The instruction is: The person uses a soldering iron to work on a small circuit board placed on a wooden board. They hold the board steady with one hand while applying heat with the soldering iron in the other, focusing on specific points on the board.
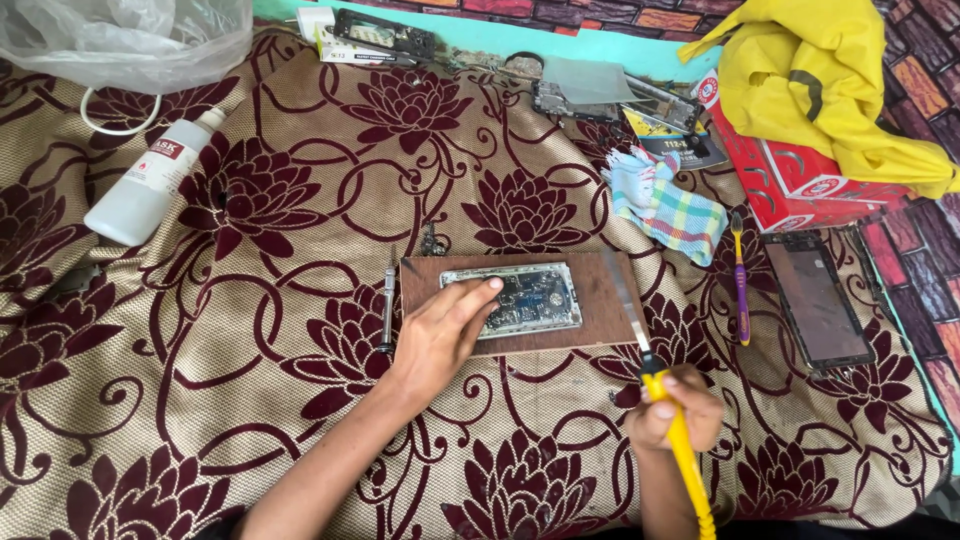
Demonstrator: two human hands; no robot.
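1. The left hand (pixel 440 335) lies flat, fingers spread loosely, pressing on the opened phone (pixel 515 298), gripping nothing.
2. The phone rests on a brown wooden board (pixel 600 300) at the middle of the patterned cloth (pixel 250 400).
3. The right hand (pixel 672 410), near and right of the board, is closed around a yellow-handled tool (pixel 685 455); its blade points far, over the board's right edge.
4. A screwdriver (pixel 388 300) lies just left of the board.

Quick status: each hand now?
Left hand: open, fingers resting on the opened phone.
Right hand: closed around the yellow-handled tool.
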